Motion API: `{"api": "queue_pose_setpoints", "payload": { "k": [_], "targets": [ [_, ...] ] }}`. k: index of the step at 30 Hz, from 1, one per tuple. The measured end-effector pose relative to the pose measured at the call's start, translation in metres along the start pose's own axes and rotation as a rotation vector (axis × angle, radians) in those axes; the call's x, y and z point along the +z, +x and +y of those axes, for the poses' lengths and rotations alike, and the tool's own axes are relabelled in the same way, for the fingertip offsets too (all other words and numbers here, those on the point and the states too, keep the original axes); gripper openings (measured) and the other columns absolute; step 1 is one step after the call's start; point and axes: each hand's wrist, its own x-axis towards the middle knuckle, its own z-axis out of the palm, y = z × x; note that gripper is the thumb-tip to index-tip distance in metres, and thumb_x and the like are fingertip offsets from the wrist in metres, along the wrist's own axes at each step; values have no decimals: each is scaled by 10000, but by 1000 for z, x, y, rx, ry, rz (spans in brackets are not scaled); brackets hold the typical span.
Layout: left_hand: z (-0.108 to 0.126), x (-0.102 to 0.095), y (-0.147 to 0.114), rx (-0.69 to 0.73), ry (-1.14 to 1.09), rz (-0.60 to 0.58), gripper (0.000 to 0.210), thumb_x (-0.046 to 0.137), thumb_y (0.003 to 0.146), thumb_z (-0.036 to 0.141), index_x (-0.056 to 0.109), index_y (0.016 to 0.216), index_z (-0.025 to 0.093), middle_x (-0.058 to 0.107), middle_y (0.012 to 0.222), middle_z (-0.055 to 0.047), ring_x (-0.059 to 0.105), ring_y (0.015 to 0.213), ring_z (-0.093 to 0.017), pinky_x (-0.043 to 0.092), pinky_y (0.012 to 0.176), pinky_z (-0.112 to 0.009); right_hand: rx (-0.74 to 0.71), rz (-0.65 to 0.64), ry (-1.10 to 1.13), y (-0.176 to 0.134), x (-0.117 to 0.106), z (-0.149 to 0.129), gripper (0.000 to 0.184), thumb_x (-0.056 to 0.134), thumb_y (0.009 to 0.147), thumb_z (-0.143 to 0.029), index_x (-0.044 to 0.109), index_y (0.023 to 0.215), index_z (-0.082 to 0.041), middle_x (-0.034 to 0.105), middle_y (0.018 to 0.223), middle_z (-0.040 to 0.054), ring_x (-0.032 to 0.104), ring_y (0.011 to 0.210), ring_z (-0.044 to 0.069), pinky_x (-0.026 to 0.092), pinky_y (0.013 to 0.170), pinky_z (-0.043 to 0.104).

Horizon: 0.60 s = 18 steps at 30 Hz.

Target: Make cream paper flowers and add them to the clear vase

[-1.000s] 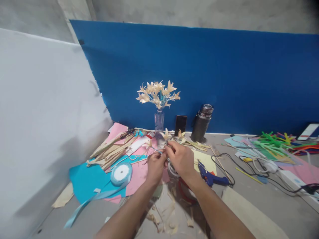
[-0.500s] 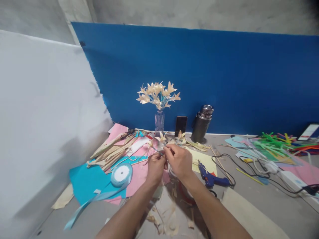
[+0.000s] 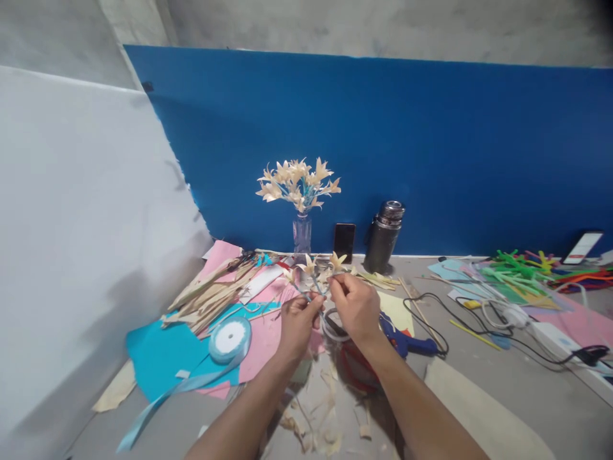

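No readable text or numbers; marks on lit phone screen (image 3: 585, 246) too small.

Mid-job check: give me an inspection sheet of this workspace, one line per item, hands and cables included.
Surface: grey table, with plant scraps between the forearms.
Job's things: pale flowers on light-blue stems at the hands; ribbon roll at left, its tail unrolled.
Clutter: dry strips and turquoise paper at left; green fuzzy sticks at far right.
Hands: left hand pinches the stems; right hand has its fingertips by a flower, grip partly hidden.
Cables: black cable loops near the blue glue gun; black plug at the white power strip.
Surroundings: blue board behind, white panel at left.
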Motion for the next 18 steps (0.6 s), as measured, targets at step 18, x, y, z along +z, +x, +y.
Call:
{"api": "queue_pose_setpoints", "payload": {
  "k": [18],
  "targets": [
    [-3, -16, 23, -133, -429, -114, 369, 836, 638, 433, 638, 702, 128, 497, 448, 63, 364, 374, -33, 270, 438, -185, -107, -356, 59, -4, -21, 5, 197, 583, 903, -306, 735, 799, -235, 746, 773, 10, 661, 722, 176, 384, 656, 257]
  ]
}}
